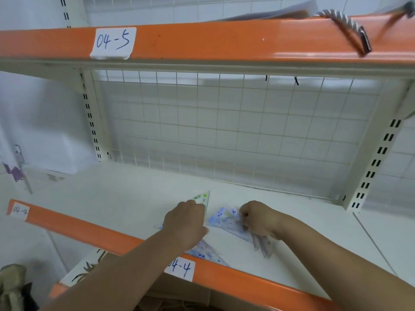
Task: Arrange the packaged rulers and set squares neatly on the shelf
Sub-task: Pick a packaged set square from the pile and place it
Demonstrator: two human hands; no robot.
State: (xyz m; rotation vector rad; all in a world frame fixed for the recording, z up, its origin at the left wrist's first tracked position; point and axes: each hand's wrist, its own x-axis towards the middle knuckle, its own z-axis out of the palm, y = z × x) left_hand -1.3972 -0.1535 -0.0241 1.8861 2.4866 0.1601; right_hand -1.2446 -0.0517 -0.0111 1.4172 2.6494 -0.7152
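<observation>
Reference landmark: label "04-4" (179, 269), fixed to the orange front rail (238, 280) of the white shelf (134, 194).

1. Left hand (186, 225): directly behind the label, back of the hand facing up. It rests on a green-printed set square packet (204, 198), whose pointed tip projects beyond the fingertips, farther from the label. Grip state: cannot tell; the fingers bend down out of sight behind the back of the hand.

2. Right hand (258, 218): behind the label and to its right, near the left hand but apart from it. Grip state: fingers curled, pinching the right end of a blue-printed packet (225, 218). This packet lies flat on the shelf between the two hands.

3. Clear rulers (262, 246): projecting from under the right hand toward the front rail, to the right of the label. They are blurred, so their number cannot be told.

4. Second blue-printed packet (207, 253): just behind the label, partly covered by the left wrist, with its corner touching the front rail.

5. Wire grid panel (224, 131): upright at the rear of the shelf, well behind the label.

6. Upper shelf rail (224, 41): above the label, orange, bearing label "04-5" (113, 42). A twisted rope handle (345, 25) hangs over this rail toward its right end.
</observation>
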